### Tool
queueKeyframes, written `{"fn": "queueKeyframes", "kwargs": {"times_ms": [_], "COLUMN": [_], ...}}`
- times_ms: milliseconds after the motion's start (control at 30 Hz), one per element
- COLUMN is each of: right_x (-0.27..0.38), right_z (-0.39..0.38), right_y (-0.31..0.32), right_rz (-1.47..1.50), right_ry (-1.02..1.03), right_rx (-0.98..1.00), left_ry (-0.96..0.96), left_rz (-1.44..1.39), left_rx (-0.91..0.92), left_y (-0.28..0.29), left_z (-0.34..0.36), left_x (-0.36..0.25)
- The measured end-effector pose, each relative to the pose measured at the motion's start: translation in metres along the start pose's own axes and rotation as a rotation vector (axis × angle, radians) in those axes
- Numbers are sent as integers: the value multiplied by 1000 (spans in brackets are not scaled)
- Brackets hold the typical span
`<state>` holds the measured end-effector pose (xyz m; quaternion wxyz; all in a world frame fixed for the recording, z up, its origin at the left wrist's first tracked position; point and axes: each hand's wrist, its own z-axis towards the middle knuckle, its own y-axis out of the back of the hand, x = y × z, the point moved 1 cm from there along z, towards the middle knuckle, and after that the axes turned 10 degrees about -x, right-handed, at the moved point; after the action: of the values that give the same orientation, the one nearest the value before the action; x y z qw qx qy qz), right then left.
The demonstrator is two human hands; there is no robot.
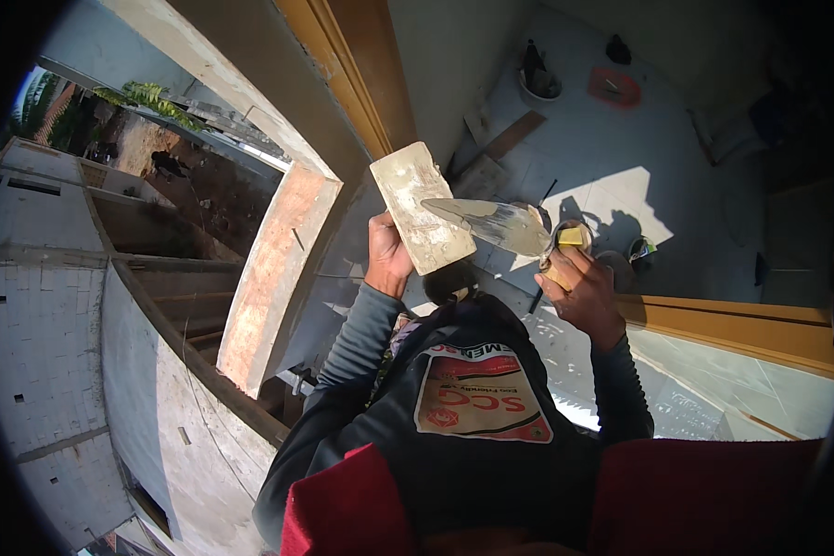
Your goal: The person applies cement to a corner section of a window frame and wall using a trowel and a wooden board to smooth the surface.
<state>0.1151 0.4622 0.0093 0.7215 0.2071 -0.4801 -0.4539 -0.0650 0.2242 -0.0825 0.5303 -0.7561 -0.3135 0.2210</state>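
Observation:
My left hand [388, 255] is closed at the near left edge of a pale, plaster-smeared rectangular board [408, 195], its fingers partly hidden beneath. In my right hand [579, 283] is a pointed trowel [505, 225], gripped at the handle end. Its grey metal blade points left, and the tip lies over the face of the board; whether it touches cannot be told. Something yellow [572, 237] shows by the fingers of that hand, perhaps part of the handle.
An unfinished wall ledge [283, 269] runs at my left, with a drop and a block wall [42, 315] beyond. Orange-brown frames [343, 74] stand ahead and right. On the tiled floor are a bucket [539, 88], a red basin [613, 88] and a wood piece [514, 135].

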Motion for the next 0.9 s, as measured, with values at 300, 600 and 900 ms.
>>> {"fn": "queueKeyframes", "kwargs": {"times_ms": [300, 600, 900], "right_x": [-28, 17, 80], "right_z": [43, 28, 4], "right_y": [27, -74, -179], "right_rz": [-184, 1019, 1907], "right_ry": [317, -329, -1101], "right_rx": [-113, 69, 530], "left_ry": [96, 25, -474], "left_rz": [80, -67, -83], "left_rx": [14, 6, 31], "left_y": [-21, 24, 14], "left_z": [-8, -97, -186], "left_x": [28, -23, -94]}}
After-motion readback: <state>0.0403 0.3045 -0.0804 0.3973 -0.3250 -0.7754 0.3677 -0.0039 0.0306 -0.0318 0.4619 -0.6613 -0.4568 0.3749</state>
